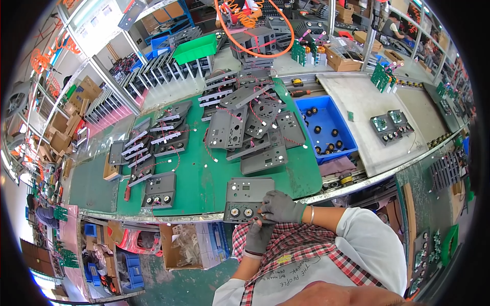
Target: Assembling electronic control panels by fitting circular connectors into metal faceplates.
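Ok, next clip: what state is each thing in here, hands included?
Grey metal panel with round sockets: flat at the green mat's near edge, held by both hands.
Left gloved hand: grip closed on the panel's near edge.
Right gloved hand: resting on the panel's right corner.
Blue plastic bin: open, holding black round parts.
Pile of grey panels: stacked loosely, wires attached.

Brown cardboard boxes (66, 125) are stacked on the far-left shelving, flaps open. An open brown carton (179, 248) sits under the near edge of the bench, left of the person; pale plastic bags are seen inside it, and a blue-and-white printed box (217, 244) is pressed against its right side. A flat brown box (110, 171) lies on the green mat at left. More open brown cartons (343, 60) are placed far right of centre, behind the blue bin. No screens or signs can be made out.
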Available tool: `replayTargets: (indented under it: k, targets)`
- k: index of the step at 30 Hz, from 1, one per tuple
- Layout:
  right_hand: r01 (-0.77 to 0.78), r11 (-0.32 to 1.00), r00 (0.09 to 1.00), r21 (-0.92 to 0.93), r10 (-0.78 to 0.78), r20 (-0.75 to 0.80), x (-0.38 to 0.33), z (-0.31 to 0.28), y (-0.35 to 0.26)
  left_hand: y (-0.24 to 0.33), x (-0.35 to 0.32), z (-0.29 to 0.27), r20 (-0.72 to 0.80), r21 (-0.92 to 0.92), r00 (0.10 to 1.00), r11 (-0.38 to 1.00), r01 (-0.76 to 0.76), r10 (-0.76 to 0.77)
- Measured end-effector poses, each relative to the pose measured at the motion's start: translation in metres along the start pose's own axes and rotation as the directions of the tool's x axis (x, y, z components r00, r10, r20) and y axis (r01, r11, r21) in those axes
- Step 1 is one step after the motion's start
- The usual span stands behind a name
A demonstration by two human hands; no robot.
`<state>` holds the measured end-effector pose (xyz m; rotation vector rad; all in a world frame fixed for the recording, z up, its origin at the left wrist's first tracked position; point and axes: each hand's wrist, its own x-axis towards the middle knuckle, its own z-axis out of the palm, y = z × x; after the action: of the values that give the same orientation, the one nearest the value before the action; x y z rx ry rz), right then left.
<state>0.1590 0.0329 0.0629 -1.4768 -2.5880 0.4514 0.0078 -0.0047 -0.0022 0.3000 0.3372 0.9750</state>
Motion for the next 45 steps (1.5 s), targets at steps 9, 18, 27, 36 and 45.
replayTargets:
  k: [9, 18, 27, 36, 45]
  targets:
    - [0.085, 0.978, 0.983, 0.192, -0.114, 0.144, 0.008, -0.002, 0.014, -0.002, 0.002, -0.011, 0.019, -0.004, 1.0, 1.0, 0.0, 0.0]
    - [0.098, 0.993, 0.984, -0.064, -0.087, 0.152, 0.005, -0.011, 0.002, -0.002, 0.002, -0.013, 0.02, -0.037, 1.0, 0.999, 0.007, -0.006]
    - [0.018, 1.0, 0.971, -0.016, -0.014, 0.24, 0.017, -0.011, 0.004, -0.003, 0.002, -0.009, -0.032, -0.037, 0.999, 0.999, -0.018, 0.017]
    - [-0.036, 0.974, 0.998, -0.225, 0.047, 0.041, 0.017, -0.001, 0.001, -0.003, -0.001, -0.004, -0.077, -0.003, 0.997, 1.0, -0.028, 0.028]
    - [0.023, 0.975, 0.989, -0.223, 0.011, 0.15, 0.012, -0.012, -0.004, 0.0, -0.002, -0.008, -0.011, 0.023, 1.0, 1.0, -0.006, 0.006]
